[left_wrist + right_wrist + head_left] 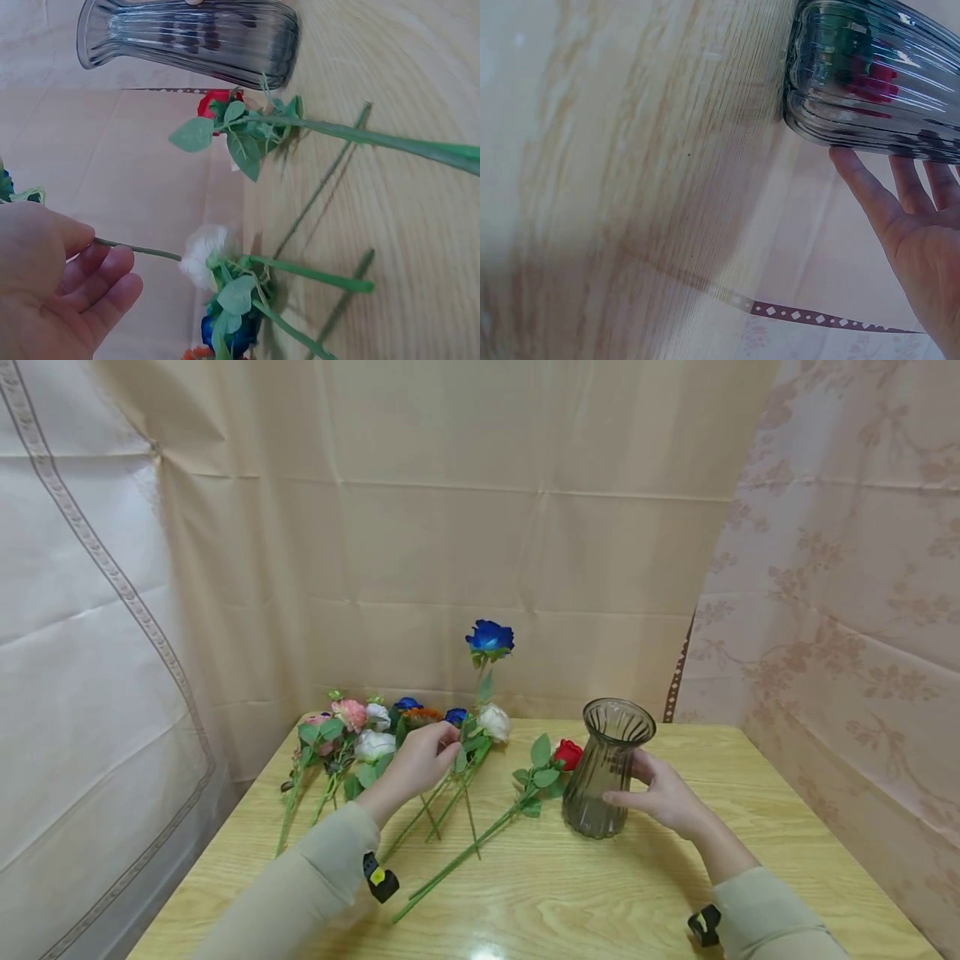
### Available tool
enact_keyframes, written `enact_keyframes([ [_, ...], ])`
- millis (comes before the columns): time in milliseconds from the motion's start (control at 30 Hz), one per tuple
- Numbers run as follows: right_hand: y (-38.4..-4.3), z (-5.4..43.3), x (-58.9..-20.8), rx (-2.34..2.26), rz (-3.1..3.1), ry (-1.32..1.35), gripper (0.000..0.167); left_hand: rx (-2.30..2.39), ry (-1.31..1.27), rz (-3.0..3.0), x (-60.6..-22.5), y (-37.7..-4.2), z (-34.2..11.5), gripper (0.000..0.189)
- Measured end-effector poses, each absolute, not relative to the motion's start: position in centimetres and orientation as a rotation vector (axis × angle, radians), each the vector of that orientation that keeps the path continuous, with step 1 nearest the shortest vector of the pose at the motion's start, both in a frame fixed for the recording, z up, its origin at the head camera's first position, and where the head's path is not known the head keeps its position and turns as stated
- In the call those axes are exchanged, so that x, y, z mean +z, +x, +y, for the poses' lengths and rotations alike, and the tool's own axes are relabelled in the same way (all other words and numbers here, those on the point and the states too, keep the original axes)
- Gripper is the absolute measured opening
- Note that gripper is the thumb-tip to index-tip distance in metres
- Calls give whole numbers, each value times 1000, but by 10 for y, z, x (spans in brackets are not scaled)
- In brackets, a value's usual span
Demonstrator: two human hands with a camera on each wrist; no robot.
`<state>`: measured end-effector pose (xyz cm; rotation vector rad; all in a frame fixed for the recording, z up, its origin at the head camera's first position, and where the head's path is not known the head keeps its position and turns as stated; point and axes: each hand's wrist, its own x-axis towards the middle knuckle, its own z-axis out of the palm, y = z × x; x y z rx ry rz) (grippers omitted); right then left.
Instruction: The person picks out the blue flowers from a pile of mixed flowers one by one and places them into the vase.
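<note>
My left hand (423, 760) pinches the thin green stem of a blue rose (491, 637), which stands upright above the other flowers. In the left wrist view that stem (142, 248) runs out from between thumb and fingers. On the right, my right hand (663, 793) holds a smoky ribbed glass vase (600, 777), thumb on the near side and fingers behind. The vase stands upright on the table, and no stems show in its mouth. A red rose (567, 754) lies just left of it; in the right wrist view its red shows through the glass vase (832, 82).
Left of the hands lie a white rose (495, 722), pink flowers (350, 715), an orange flower (422, 716) and more blue and white blooms. Their green stems point toward the near edge of the wooden table (555, 902). A beige curtain (450, 527) hangs behind.
</note>
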<state>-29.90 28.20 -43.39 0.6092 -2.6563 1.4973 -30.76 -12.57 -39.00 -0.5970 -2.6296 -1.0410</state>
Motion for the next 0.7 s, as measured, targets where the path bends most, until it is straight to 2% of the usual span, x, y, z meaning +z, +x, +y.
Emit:
enact_keyframes([
  [700, -298, 283, -433, 1468, -2692, 588, 100, -1045, -693, -2601, -421, -283, -158, 5],
])
